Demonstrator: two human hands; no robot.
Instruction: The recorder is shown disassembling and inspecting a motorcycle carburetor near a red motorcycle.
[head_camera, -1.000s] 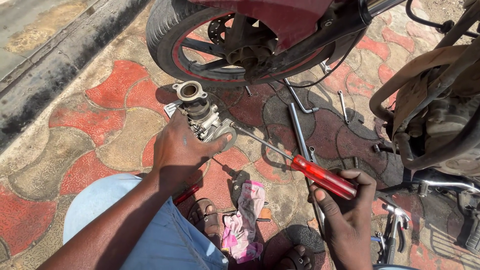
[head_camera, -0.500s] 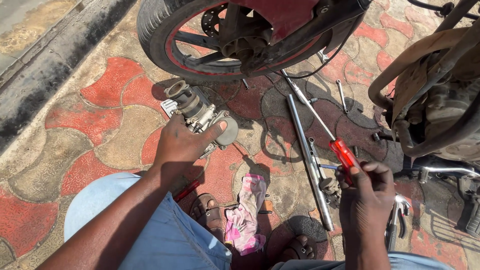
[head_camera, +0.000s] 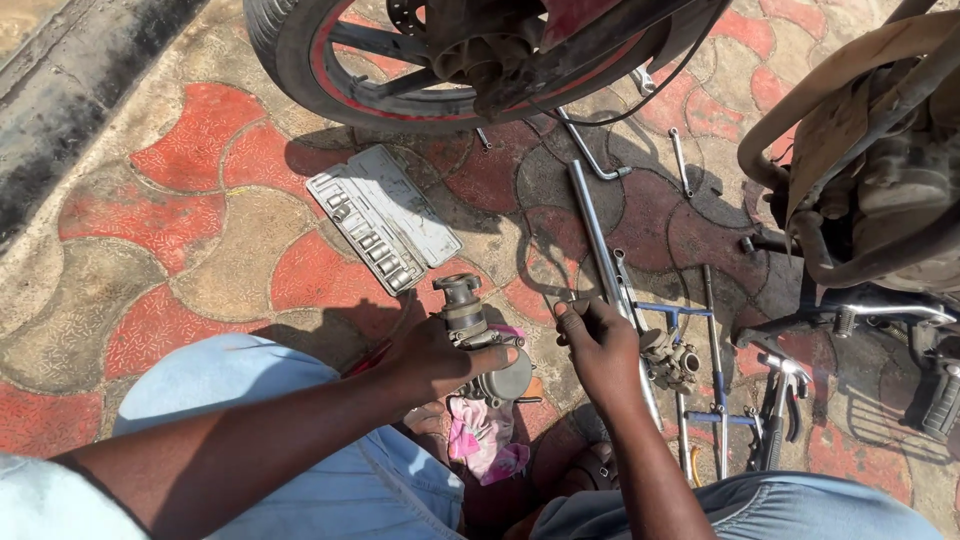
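Two hands in view, both the person's own. The left hand (head_camera: 430, 350) has its fingers wrapped around a grey metal engine part (head_camera: 478, 335), thumb across the body, holding it just above the pavement (head_camera: 150, 230) near frame centre. The right hand (head_camera: 600, 345) sits at 3 o'clock of that part, fingers pinched narrow on something small; we cannot tell what it is.

Progress, as we judge it: the part is already off the motorbike and in hand, and tools lie spread out, so the work looks mid-way. Nothing shows it going back on.

At 11 o'clock of the part lies an open socket set (head_camera: 383, 218). A long metal rod (head_camera: 597, 235) runs from 1 o'clock down past the right hand. Wrenches (head_camera: 681, 160) lie at 1 o'clock, and a second small metal assembly (head_camera: 670, 362) sits at 3 o'clock. A pink rag (head_camera: 480, 450) lies at 6 o'clock, under the part.

The surface is outdoor paving, red and tan curved stones in hard sun. The motorbike wheel (head_camera: 330, 70) is at 12 o'clock and another machine frame (head_camera: 860, 190) is at 2 o'clock.
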